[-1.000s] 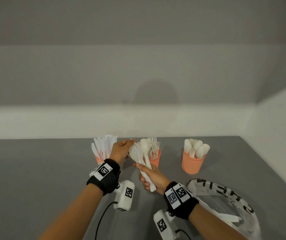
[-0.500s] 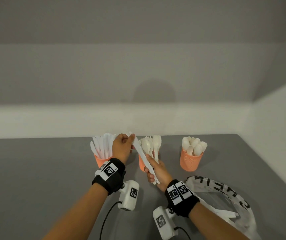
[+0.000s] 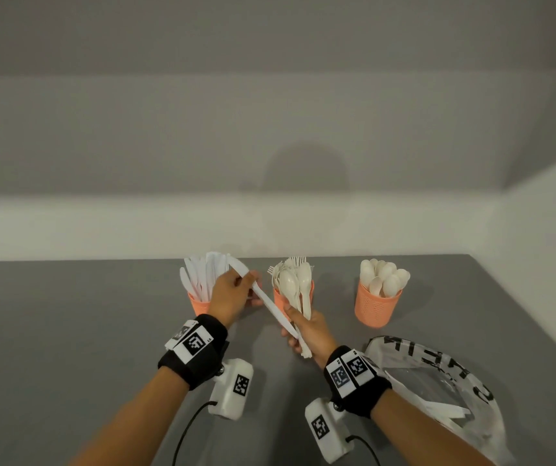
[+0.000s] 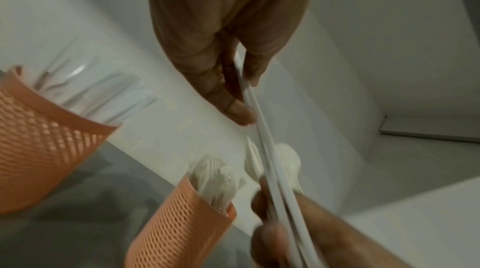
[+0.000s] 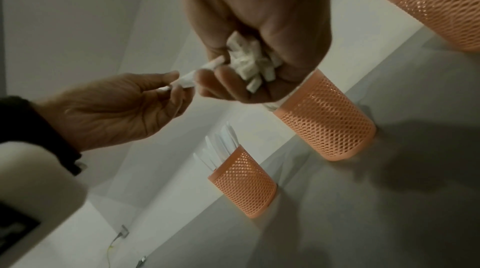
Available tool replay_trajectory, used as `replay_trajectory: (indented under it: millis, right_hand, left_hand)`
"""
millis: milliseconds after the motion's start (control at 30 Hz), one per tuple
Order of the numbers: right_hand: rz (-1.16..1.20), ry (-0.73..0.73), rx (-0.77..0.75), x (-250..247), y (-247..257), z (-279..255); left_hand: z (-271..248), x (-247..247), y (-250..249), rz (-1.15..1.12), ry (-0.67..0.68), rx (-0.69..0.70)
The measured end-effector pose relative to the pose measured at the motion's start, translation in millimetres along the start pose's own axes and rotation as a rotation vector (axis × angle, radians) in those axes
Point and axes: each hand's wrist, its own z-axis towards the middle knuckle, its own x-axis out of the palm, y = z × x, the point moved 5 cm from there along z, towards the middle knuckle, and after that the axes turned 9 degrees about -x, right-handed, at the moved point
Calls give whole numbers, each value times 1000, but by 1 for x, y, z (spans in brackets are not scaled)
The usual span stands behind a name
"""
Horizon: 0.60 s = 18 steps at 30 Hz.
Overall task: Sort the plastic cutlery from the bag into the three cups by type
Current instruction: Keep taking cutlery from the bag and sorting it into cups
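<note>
Spoons sit bunched in the clenched right hand while the left hand pinches a knife free beside the knife cup; tugging could spill the bundle.

Your grey tabletop under a pale wall with a white lower band, black wristbands with square-coded tags, white wrist camera housings, black cables trailing off.
</note>
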Motion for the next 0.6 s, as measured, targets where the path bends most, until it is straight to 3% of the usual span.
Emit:
replay_trajectory:
  millis: [133,233,433,600]
  right_hand:
    - [-66,-44,10,-7,-5,1]
    - [-93,-2,7,-6,-3,4]
    - [-60,88,11,3,11,3]
    - [-71,115,17,1,16,4]
  left_hand:
    - [18,-57,-30,258,-373,297]
    - [27,-76,-53,506,-445,468]
    - [58,-79,-40,788,-397,428]
    - [76,-71,0,890,-276,231]
